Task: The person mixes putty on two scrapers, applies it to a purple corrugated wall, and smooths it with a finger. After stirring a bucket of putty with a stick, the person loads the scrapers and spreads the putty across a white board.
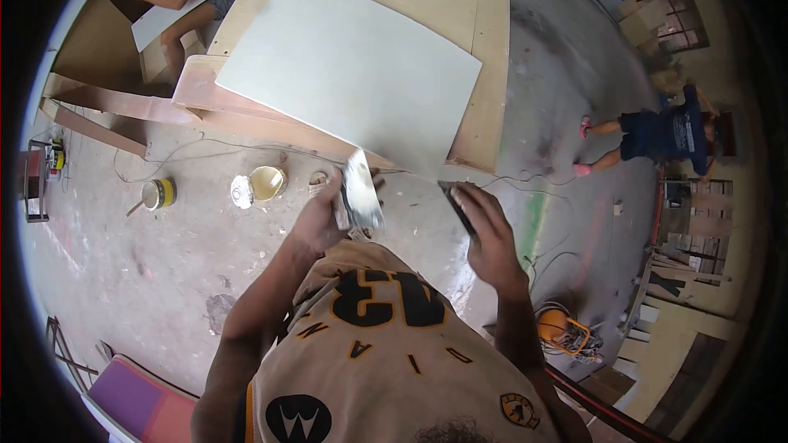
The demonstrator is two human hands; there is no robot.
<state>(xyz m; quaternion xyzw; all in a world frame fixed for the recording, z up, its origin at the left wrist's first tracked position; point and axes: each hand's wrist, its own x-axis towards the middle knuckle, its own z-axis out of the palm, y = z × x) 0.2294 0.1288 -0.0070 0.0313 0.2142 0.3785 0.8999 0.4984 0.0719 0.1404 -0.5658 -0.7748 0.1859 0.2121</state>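
Observation:
In my left hand [318, 223] is a flat, wide-bladed putty knife [359, 190], its face smeared with whitish paste; the fingers are wrapped around its edge. My right hand [494, 238] is closed on a dark, flat-edged tool [461, 210], whose exact kind I cannot make out. Both hands are apart, in front of my body, just short of a large pale panel [353, 57]. That panel lies at an angle on a light wooden board [491, 57]. Its near corner is between the hands and blurred.
On the floor at left are an open tub [268, 183], a white lid [242, 191] and a yellow can [159, 194] with a stick. Cables [205, 143] trail across the concrete. One person [189, 0] is at upper left, another [669, 133] at right. Orange equipment [555, 328] stands lower right.

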